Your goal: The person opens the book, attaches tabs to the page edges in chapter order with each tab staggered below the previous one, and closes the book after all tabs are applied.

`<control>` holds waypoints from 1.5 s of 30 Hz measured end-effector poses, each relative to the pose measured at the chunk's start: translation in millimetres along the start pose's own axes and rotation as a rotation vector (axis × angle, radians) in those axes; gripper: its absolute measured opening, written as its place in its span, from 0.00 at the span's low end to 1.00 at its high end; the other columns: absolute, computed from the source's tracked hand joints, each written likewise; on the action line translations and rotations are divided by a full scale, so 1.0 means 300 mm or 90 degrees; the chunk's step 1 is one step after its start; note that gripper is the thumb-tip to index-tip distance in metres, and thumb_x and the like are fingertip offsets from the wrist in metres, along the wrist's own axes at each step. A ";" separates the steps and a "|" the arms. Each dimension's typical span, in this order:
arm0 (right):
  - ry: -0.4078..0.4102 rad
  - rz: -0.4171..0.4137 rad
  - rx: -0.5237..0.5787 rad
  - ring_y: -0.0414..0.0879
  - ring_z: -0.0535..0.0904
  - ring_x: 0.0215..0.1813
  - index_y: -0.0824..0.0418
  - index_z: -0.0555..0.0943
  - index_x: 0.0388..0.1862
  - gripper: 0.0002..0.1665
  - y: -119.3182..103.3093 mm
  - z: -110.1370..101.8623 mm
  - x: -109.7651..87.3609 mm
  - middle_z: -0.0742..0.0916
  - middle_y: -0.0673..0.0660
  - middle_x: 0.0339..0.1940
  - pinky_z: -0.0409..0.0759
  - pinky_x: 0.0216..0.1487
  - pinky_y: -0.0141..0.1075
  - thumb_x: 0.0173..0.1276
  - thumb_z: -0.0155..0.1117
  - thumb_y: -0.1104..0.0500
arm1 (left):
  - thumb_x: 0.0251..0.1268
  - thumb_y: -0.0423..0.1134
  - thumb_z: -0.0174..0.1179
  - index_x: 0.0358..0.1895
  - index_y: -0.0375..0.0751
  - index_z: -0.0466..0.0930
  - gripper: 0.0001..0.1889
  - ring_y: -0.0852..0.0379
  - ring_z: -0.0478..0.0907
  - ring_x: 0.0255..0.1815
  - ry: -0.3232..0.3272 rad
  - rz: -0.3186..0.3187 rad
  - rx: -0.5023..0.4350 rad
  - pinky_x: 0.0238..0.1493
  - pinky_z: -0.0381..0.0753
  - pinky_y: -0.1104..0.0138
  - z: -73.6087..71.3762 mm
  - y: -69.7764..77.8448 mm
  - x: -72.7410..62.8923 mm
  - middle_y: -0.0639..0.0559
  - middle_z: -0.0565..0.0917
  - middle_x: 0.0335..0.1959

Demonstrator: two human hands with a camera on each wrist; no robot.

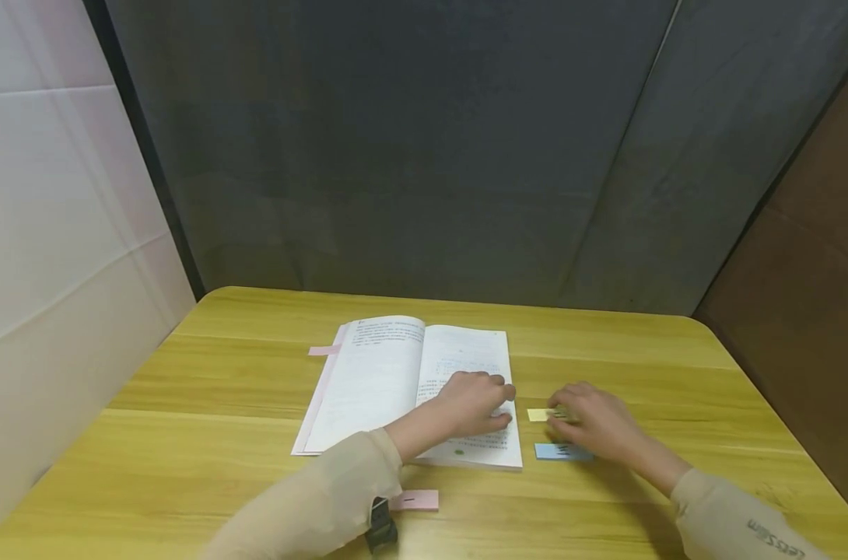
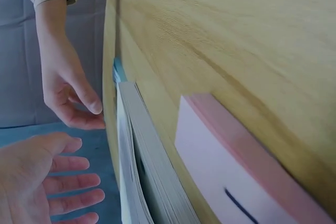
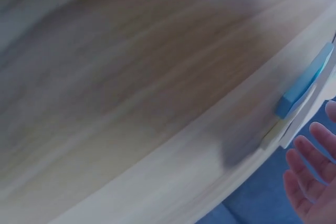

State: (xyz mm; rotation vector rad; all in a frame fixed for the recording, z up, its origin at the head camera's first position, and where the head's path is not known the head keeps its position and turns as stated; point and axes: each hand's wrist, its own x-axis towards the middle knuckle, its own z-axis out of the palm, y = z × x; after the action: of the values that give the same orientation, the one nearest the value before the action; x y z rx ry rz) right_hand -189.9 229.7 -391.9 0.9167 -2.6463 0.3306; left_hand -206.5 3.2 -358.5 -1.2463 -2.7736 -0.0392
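Observation:
An open book [image 1: 368,389] with printed pages lies in the middle of the table. Over its right page hangs my left hand [image 1: 474,400], fingers loosely bent and holding nothing. To the right of the book, my right hand [image 1: 592,416] is over a yellow sticky-note pad [image 1: 537,414] and partly hides it. In the left wrist view this right hand [image 2: 65,82] has its thumb and fingers bent, with nothing visible between them. A blue sticky-note pad [image 1: 553,452], marked with dark strokes, lies just below that hand; its side [image 3: 307,82] shows in the right wrist view.
A pink sticky-note pad [image 1: 417,500] with one dark stroke lies in front of the book, beside my left sleeve. A pink tab [image 1: 322,351] sticks out from the book's left edge. Dark cloth [image 1: 424,155] hangs behind the wooden table [image 1: 221,373].

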 end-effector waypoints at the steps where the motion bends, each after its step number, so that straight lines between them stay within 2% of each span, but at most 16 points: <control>1: -0.002 0.006 0.001 0.44 0.76 0.37 0.56 0.80 0.33 0.11 0.004 0.000 -0.002 0.81 0.49 0.33 0.75 0.28 0.37 0.52 0.66 0.53 | 0.57 0.48 0.54 0.45 0.49 0.78 0.14 0.62 0.73 0.26 -0.001 0.001 0.000 0.18 0.69 0.71 0.003 0.003 0.007 0.58 0.77 0.31; 10: -0.022 0.026 -0.002 0.44 0.75 0.36 0.56 0.80 0.33 0.11 0.041 0.012 -0.012 0.81 0.48 0.33 0.74 0.28 0.36 0.52 0.66 0.53 | 0.55 0.46 0.56 0.44 0.49 0.78 0.13 0.63 0.69 0.22 -0.016 -0.015 0.000 0.17 0.66 0.72 0.027 0.025 0.059 0.58 0.74 0.28; 18: -0.032 0.033 0.001 0.43 0.74 0.34 0.55 0.79 0.32 0.10 0.059 0.015 -0.015 0.80 0.47 0.30 0.72 0.26 0.36 0.52 0.66 0.54 | 0.53 0.45 0.56 0.34 0.50 0.76 0.07 0.63 0.67 0.22 -0.029 -0.025 0.010 0.18 0.66 0.72 0.065 0.039 0.105 0.60 0.70 0.24; 24: -0.051 0.044 0.003 0.44 0.75 0.36 0.54 0.79 0.34 0.10 0.067 0.016 -0.013 0.80 0.47 0.32 0.73 0.28 0.38 0.53 0.66 0.54 | 0.52 0.45 0.57 0.33 0.50 0.76 0.06 0.63 0.67 0.24 -0.032 -0.039 0.021 0.20 0.67 0.72 0.092 0.050 0.130 0.59 0.71 0.25; 34: -0.068 0.055 -0.002 0.42 0.74 0.33 0.55 0.80 0.34 0.12 0.072 0.022 -0.011 0.80 0.46 0.31 0.72 0.27 0.36 0.52 0.66 0.52 | 0.53 0.51 0.55 0.33 0.52 0.77 0.09 0.61 0.65 0.30 -0.045 -0.043 0.078 0.27 0.67 0.71 0.117 0.060 0.146 0.58 0.72 0.30; 40: -0.074 0.044 0.004 0.39 0.71 0.28 0.56 0.80 0.34 0.11 0.078 0.022 -0.015 0.79 0.45 0.29 0.69 0.23 0.33 0.53 0.66 0.52 | 0.54 0.53 0.54 0.35 0.53 0.78 0.12 0.61 0.64 0.32 -0.037 -0.033 0.118 0.27 0.65 0.71 0.130 0.062 0.146 0.59 0.73 0.31; 45: -0.082 0.045 -0.002 0.40 0.72 0.30 0.56 0.81 0.35 0.13 0.079 0.024 -0.019 0.79 0.46 0.31 0.70 0.24 0.33 0.52 0.66 0.52 | 0.54 0.56 0.54 0.38 0.54 0.79 0.14 0.61 0.65 0.34 -0.026 -0.025 0.143 0.29 0.66 0.71 0.138 0.064 0.146 0.59 0.74 0.33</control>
State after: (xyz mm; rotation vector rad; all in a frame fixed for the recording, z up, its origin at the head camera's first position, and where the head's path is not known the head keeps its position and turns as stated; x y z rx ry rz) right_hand -202.4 248.8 -403.3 0.8712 -2.8014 0.2922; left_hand -224.5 51.3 -395.4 -1.1491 -2.7422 0.2895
